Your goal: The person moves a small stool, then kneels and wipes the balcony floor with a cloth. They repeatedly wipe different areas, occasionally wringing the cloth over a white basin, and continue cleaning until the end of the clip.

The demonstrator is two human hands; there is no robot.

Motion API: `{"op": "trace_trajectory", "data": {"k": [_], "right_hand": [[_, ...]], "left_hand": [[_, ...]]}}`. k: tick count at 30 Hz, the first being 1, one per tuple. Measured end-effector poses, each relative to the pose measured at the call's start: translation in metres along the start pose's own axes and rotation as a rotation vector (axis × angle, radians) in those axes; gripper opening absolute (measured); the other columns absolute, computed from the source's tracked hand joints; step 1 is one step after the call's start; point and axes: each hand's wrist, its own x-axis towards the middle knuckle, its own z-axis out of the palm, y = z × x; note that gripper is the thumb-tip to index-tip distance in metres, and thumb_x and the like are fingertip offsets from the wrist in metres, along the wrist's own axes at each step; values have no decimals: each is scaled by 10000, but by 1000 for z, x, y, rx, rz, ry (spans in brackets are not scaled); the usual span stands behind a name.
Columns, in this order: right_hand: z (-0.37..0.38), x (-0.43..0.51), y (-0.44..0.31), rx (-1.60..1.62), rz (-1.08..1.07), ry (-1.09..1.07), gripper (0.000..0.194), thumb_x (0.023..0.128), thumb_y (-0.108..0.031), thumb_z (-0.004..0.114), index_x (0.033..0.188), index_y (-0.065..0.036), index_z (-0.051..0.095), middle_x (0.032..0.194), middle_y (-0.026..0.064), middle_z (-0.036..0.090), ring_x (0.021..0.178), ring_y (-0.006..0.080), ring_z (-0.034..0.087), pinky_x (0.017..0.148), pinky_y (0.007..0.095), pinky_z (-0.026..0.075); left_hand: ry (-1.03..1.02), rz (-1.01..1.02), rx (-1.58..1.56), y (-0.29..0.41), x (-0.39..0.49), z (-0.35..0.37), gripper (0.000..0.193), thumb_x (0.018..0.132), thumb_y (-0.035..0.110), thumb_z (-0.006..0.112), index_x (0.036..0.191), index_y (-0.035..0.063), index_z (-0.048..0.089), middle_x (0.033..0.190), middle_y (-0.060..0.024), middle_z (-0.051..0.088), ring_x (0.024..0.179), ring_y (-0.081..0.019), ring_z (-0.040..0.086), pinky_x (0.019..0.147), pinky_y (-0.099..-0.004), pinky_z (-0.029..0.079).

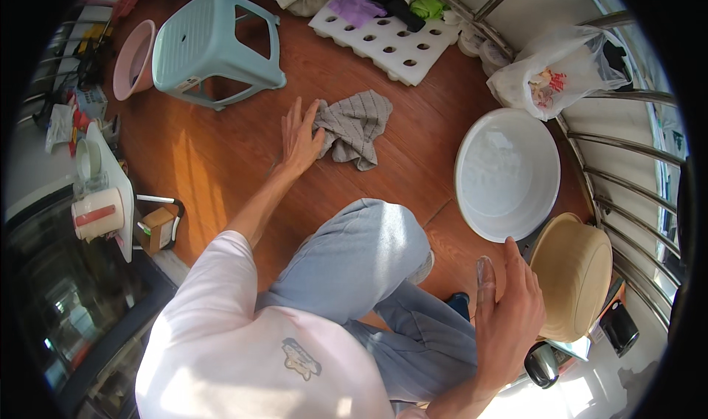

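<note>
A crumpled grey striped cloth point(357, 127) lies on the brown wood-look floor point(254, 137). My left hand point(301, 137) touches the cloth's left edge with thumb and fingertips, its fingers spread; whether it grips the fabric cannot be told. At the right, my right hand point(510, 308) is raised with fingers apart and nothing in it, its thumb wrapped in a clear film or bandage. Just beyond its fingertips is a round white plastic basin point(506, 176). A tan basin point(575, 278) stands tilted on its side beside this hand.
A light-blue plastic stool point(188, 43) lies tipped by a pink basin point(135, 59). Further back is a white perforated panel point(381, 43) with cloths on it. A plastic bag point(558, 71) hangs near the metal railing point(625, 142). At left, a small white table point(113, 192) holds a jug point(98, 213).
</note>
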Motion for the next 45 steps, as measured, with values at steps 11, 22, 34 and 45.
{"op": "trace_trajectory", "data": {"k": [11, 22, 34, 45], "right_hand": [[5, 6, -23, -79, -142, -32, 442, 989, -232, 672, 1352, 14, 615, 1218, 188, 708, 1012, 366, 671, 870, 465, 521], [2, 6, -19, -65, -151, -48, 450, 980, -229, 689, 1350, 15, 613, 1209, 176, 707, 1046, 363, 669, 889, 455, 528], [9, -14, -4, -72, -63, -143, 490, 978, -275, 695, 1395, -34, 600, 1252, 167, 699, 1087, 370, 663, 922, 463, 524], [4, -17, -7, -55, -61, -132, 485, 976, -294, 680, 1380, -33, 614, 1163, 173, 725, 1016, 362, 679, 872, 470, 540]], "left_hand": [[-34, 235, 302, 36, -7, 94, 681, 976, 511, 627, 1550, 175, 480, 1680, -233, 219, 1567, -456, 99, 1197, -728, 48], [-135, 541, 353, 29, -49, 89, 587, 827, 271, 777, 1380, 143, 627, 1562, -101, 456, 1510, -331, 319, 1232, -607, 230], [-119, 1294, 438, 151, 101, 156, 401, 871, 190, 704, 1270, 163, 706, 1526, -26, 507, 1507, -300, 351, 1276, -575, 197], [-322, 849, 99, 159, 137, 163, 529, 793, 220, 700, 1322, 199, 692, 1638, -79, 388, 1563, -324, 244, 1286, -550, 187]]}}
